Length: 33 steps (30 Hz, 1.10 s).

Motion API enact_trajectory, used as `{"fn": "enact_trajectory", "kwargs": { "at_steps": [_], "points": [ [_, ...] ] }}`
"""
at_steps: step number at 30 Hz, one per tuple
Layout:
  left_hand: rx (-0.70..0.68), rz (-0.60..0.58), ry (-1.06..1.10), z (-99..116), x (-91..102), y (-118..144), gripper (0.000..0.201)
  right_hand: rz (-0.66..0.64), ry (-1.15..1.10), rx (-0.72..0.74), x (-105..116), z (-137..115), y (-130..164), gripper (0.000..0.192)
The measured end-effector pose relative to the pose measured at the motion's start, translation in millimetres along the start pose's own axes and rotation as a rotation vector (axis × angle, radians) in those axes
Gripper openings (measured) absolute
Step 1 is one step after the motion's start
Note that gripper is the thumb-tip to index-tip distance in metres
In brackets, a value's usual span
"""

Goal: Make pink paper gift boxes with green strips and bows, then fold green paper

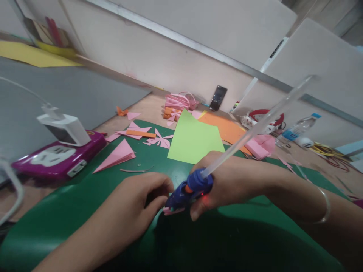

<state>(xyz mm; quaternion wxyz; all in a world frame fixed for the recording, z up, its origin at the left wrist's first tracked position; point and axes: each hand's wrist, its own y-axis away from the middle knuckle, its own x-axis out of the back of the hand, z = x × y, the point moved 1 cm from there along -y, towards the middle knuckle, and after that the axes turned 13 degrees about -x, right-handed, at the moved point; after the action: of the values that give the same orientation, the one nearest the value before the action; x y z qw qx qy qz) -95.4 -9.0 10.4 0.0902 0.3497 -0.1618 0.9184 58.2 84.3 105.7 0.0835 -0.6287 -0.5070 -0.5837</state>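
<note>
**Glue gun held to small pink paper piece on green mat**

Right hand (227,181): grip closed around a blue glue gun (188,190), with a clear glue stick (255,130) projecting from its rear up and to the right. A small red light shows on the gun body. The nozzle points down and left, at or just above a small pink paper piece (171,210); actual contact cannot be confirmed.

Left hand (133,200): fingers curled together, fingertips pinched at the near edge of the same pink piece, just beside the nozzle. The piece lies on the green mat (85,211), between the two hands.

Progress, as judged: gluing appears to be in hand on this one piece. Finished-looking work is present: a pink cut flower shape (159,140) flat on the mat, and a stack of folded pink and orange pieces (176,105) near the wall. Unused material remains: a light green sheet (194,139), an orange sheet (227,128), a folded pink triangle (117,155). Much stock is therefore left.

Materials: paper is thin, matte, sharply creased; the mat is smooth with a rounded edge; the gun is hard plastic; the stick is translucent and straight.

Surroundings: a purple power strip (56,158) with a white adapter (65,128) to the left, a phone (218,97) leaning on the wall, a water bottle (296,130) lying on the wooden worktop (147,107).
</note>
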Motion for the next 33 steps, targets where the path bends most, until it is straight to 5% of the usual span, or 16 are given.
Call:
{"fn": "enact_trajectory", "kwargs": {
  "at_steps": [11, 22, 27, 33],
  "points": [
    [-0.007, 0.02, -0.041, -1, -0.2, 2, 0.013, -0.01, -0.136, -0.056, 2, 43, 26, 0.024],
    [0.01, 0.016, -0.089, -6, -3.7, 2, 0.013, 0.031, -0.071, -0.403, 11, 79, 62, 0.03],
    [-0.024, 0.045, -0.073, -8, -7.0, 3, 0.013, 0.039, -0.148, -0.329, 10, 85, 67, 0.032],
    [-0.056, 0.024, -0.088, -3, -5.6, 2, 0.017, -0.024, -0.26, -0.027, 1, 52, 35, 0.037]
  ]
}}
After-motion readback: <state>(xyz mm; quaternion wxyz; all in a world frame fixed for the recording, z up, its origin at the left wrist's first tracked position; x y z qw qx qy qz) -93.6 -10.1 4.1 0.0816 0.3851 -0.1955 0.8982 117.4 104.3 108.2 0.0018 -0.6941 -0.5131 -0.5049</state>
